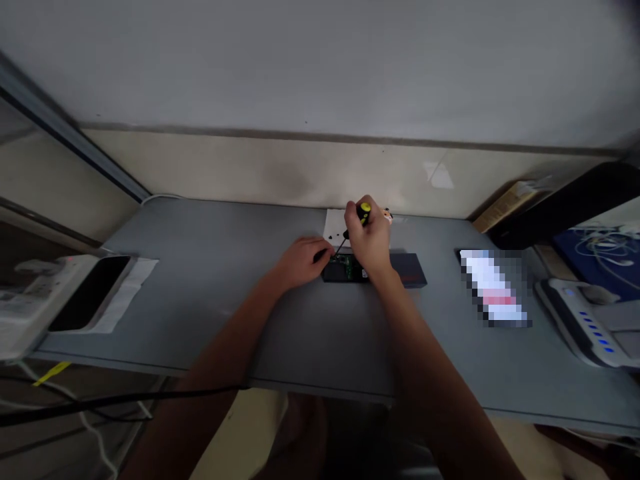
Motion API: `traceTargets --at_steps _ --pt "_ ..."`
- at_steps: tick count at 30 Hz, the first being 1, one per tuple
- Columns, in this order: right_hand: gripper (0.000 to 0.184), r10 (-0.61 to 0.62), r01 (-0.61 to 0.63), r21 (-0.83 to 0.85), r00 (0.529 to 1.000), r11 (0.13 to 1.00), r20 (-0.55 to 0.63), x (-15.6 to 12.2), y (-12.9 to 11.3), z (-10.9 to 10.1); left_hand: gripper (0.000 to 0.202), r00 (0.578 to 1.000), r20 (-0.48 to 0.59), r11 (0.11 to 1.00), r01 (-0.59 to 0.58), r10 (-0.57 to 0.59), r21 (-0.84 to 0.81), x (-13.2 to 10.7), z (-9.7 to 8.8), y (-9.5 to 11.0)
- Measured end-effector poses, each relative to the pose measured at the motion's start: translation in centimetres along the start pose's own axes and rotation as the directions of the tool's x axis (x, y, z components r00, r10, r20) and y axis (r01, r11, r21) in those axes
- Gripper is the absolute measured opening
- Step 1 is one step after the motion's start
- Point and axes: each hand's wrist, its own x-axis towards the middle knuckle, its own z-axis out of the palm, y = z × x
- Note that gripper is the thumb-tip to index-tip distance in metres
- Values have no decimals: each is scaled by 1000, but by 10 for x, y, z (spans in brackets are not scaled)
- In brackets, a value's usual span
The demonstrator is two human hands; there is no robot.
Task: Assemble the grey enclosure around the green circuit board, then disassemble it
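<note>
An opened phone (pixel 345 272), dark-cased with green circuit board showing, lies on the grey desk in front of me. At its left end my left hand (pixel 303 260) is bent round the edge, thumb on the near side and fingers on the far side. My right hand (pixel 370 237) is wrapped round a black and yellow screwdriver (pixel 364 213). The thin shaft slants down to the left and its tip meets the phone's upper left area, close to my left fingertips. Behind the phone is a white sheet (pixel 334 223) bearing several tiny dark pieces.
A dark flat box (pixel 409 270) adjoins the phone's right side. Further right are a lit phone (pixel 493 287), a power strip (pixel 583 320) and a long black object (pixel 565 203). A dark-screened phone (pixel 93 293) rests on the left. A black cable (pixel 125 397) crosses below the desk's front edge.
</note>
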Motion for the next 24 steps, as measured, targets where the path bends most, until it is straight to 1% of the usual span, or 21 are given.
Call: traceTargets --at_steps 2,5,7,9,12,15,18,19,22,24 --pt "38 12 -12 -8 1000 1000 -20 1 1 1 26 1000 -2 1000 -7 7 6 -1 0 0" --pt "37 0 0 -8 1000 1000 22 2 3 -2 27 1000 -5 1000 -10 10 13 -1 0 0" --pt "39 -7 6 26 1000 1000 20 2 4 -2 26 1000 -1 1000 -5 5 20 -1 0 1" --pt "41 22 -22 93 1000 995 -4 0 6 0 26 1000 2 1000 3 -3 24 -1 0 0" --pt "42 107 -100 210 994 973 -22 -3 10 5 27 999 20 999 29 -30 13 -1 1 0" --pt "43 183 -185 364 982 913 40 -5 14 9 28 998 38 998 59 -59 -13 -2 3 -1" --pt "51 223 -261 482 965 837 135 -6 16 10 28 997 23 997 79 -79 -20 -3 5 0" --pt "54 226 -267 495 964 827 143 -6 16 10 27 996 21 996 82 -82 -18 -4 5 0" --pt "66 225 -255 512 967 821 120 -7 14 9 27 996 31 997 80 -79 -21 -4 5 0" --pt "69 206 -241 524 971 817 126 -7 12 8 28 997 37 997 71 -70 -33 -4 4 0"
